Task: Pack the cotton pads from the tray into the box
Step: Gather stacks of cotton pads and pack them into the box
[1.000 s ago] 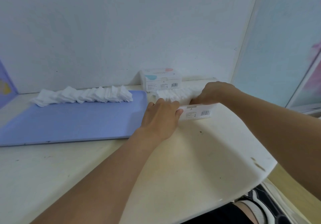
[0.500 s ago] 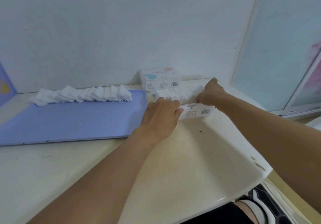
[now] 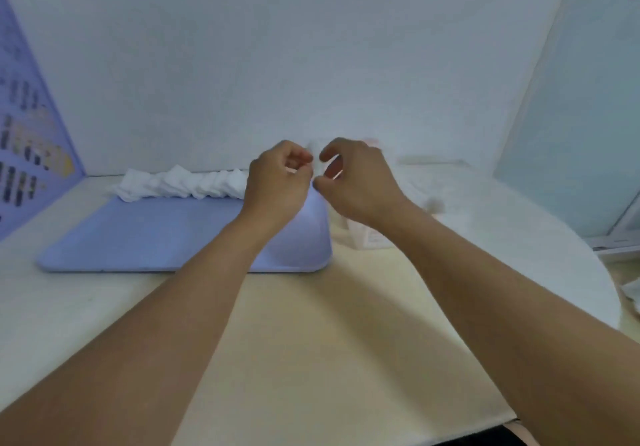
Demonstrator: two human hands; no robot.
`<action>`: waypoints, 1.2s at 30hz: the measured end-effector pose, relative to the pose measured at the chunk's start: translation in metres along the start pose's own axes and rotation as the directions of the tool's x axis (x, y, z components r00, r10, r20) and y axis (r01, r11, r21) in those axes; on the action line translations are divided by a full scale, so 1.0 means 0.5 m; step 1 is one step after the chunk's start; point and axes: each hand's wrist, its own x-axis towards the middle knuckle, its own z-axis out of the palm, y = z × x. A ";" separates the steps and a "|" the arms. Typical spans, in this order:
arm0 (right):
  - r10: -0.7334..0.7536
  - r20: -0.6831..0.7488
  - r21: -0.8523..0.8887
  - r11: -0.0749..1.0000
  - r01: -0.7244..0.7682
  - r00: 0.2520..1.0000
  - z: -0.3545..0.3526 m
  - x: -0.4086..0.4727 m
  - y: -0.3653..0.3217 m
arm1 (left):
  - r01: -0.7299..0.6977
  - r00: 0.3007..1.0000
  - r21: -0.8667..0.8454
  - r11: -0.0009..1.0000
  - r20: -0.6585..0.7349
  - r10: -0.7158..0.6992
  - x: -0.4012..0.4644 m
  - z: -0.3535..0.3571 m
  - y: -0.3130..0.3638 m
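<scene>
Both hands hover over the lilac tray's (image 3: pixel 156 238) right end, left hand (image 3: pixel 277 186) curled, right hand (image 3: pixel 353 182) loosely curled, neither visibly holding anything; we judge we're between loads, next gathering white cotton pads (image 3: pixel 183 182) along its far edge for the blurred white box (image 3: pixel 363 238) just right of it

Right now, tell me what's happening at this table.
A person is packing cotton pads into a box. Both hands are raised over the right end of the blue tray: the left hand with fingers curled, the right hand with fingers bent, neither clearly holding anything. A row of cotton pads lies along the tray's far edge. The box sits to the right, mostly hidden behind the right wrist and blurred.
</scene>
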 end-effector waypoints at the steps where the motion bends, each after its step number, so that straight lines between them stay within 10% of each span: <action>1: 0.021 0.098 0.022 0.999 -0.023 0.995 0.036 0.013 -0.019 | 0.047 0.999 0.112 0.993 -0.013 -0.045 0.010 -0.028 -0.016; 4: 0.113 0.226 0.022 0.992 -0.121 0.968 0.134 0.069 -0.034 | 0.166 0.981 0.353 0.921 0.035 -0.191 0.015 -0.100 -0.079; 10: 0.087 0.255 -0.168 0.985 -0.045 0.963 0.236 0.157 -0.006 | 0.285 0.943 0.296 0.912 0.085 -0.322 -0.002 -0.143 -0.188; 20: 0.019 0.383 -0.204 0.977 0.065 0.924 0.230 0.213 0.012 | 0.035 0.922 0.565 0.825 0.301 -0.245 0.008 -0.118 -0.210; 36: 0.040 0.232 -0.356 0.933 0.047 0.972 0.273 0.198 -0.010 | 0.036 0.923 0.602 0.798 0.286 -0.257 0.005 -0.114 -0.200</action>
